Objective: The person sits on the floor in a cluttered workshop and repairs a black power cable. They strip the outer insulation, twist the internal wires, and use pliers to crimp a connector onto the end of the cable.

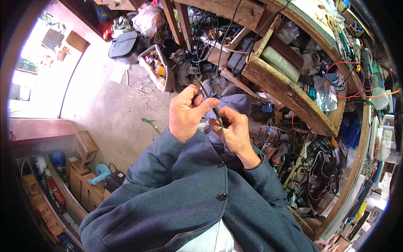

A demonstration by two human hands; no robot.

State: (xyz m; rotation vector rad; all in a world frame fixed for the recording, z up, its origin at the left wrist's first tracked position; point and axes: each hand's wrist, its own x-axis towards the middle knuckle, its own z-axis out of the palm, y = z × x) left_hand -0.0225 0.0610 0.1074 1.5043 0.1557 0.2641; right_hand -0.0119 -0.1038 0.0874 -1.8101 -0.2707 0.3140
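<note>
Both my hands are raised in front of my lap, close together, with fingers closed. My left hand (184, 113) pinches a dark, thin length between thumb and fingers; a narrow pointed end sticks out above it, and I cannot make out whether that is part of a tool. Just to the right and a little lower, my right hand (236, 131) grips a black cable (216, 112) that slants between the two hands. Its lower end hangs below the right fingers over my jacket. Part of the cable is hidden by the fingers.
An open wooden drawer (289, 94) full of odds and ends juts out at the right. Tangled cords (323, 168) lie beneath it. A white box (157, 69), a black bin (124, 45) and a loose cord (136, 87) are on the floor. Cardboard boxes (90, 191) stand lower left.
</note>
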